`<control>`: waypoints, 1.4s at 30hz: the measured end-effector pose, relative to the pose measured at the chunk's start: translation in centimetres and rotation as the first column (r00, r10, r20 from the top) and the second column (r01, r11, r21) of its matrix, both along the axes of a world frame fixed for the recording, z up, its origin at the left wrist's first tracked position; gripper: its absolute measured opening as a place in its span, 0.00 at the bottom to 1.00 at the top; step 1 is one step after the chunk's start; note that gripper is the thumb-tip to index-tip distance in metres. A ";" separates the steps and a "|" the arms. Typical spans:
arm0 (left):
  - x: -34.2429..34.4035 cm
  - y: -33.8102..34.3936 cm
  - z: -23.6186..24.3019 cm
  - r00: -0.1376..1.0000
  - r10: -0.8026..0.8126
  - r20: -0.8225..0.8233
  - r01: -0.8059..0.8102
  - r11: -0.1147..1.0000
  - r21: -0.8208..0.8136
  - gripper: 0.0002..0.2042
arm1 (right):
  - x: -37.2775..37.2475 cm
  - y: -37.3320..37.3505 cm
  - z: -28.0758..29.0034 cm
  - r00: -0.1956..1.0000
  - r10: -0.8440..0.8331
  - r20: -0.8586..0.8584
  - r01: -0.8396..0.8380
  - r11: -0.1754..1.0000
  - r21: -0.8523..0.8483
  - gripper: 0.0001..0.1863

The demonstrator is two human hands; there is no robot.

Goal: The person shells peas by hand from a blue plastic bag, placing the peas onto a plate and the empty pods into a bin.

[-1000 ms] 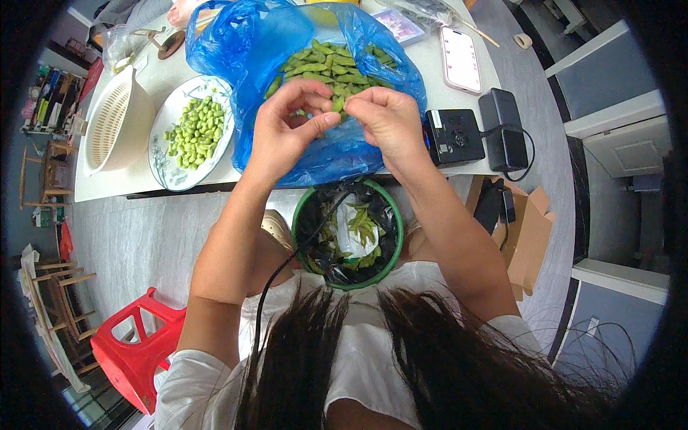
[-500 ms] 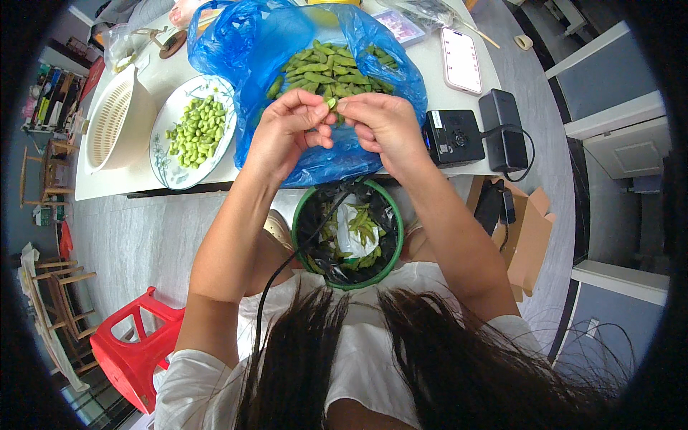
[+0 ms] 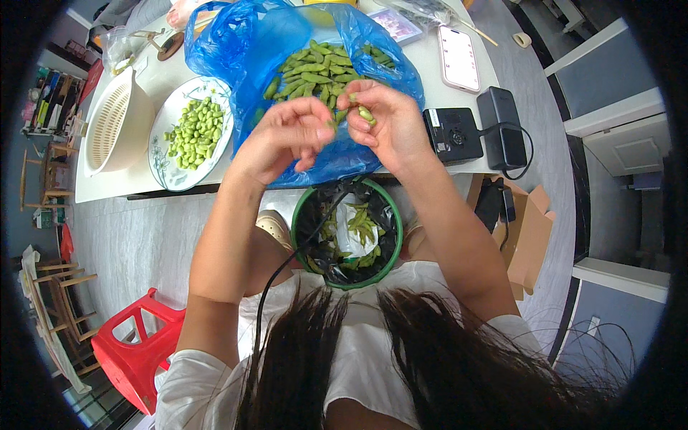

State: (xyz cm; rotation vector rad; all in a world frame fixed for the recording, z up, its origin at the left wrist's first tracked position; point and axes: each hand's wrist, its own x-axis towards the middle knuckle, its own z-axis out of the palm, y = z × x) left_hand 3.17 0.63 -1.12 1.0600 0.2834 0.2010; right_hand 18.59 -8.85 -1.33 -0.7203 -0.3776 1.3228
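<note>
My right hand (image 3: 383,122) is closed, with shelled green soybeans (image 3: 366,115) between its curled fingers. Just left of it, my left hand (image 3: 287,137) has its thumb and fingertips together; a small green bit shows there, too small to name. The two hands are slightly apart. Beneath and beyond them, an open blue plastic bag (image 3: 287,36) holds a heap of green soybean pods (image 3: 315,68). Left of the bag, a white flower-patterned plate (image 3: 159,158) carries a pile of shelled soybeans (image 3: 192,132).
A green-rimmed bin (image 3: 396,247) lined with black plastic holds pods below the table edge. A cream basket (image 3: 115,118) stands left of the plate. To the right are a phone (image 3: 459,59), a black box (image 3: 453,136) and a cardboard box (image 3: 530,236). A red stool (image 3: 136,344) stands lower left.
My hands have moved apart: the left drew down and left, the right turned and lifted slightly. Shelled beans now show in my right fingers.
</note>
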 end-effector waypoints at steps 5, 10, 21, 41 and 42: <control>-0.2 -1.4 1.4 0.941 -0.282 -0.185 0.319 0.924 0.212 0.11 | 0.1 -0.1 0.4 0.982 -0.013 0.188 0.034 0.994 -0.104 0.06; 1.4 -0.8 -1.2 0.914 0.396 -0.086 -0.244 0.707 0.664 0.04 | -0.5 0.0 -0.1 0.924 -0.075 0.375 0.144 0.976 -0.161 0.08; 3.6 -1.4 -3.9 0.846 0.487 0.217 -0.151 -0.172 0.973 0.09 | -0.4 0.0 -0.3 0.935 -0.115 0.336 0.186 0.964 -0.188 0.12; 1.1 1.1 -1.9 0.920 0.389 0.046 -0.388 0.887 0.252 0.02 | -0.3 -0.3 0.3 0.880 0.057 0.472 0.045 0.978 -0.203 0.08; 1.0 1.2 -1.9 0.926 0.375 0.053 -0.375 0.888 0.265 0.02 | -0.3 -0.4 0.3 0.874 0.060 0.482 0.042 0.979 -0.198 0.08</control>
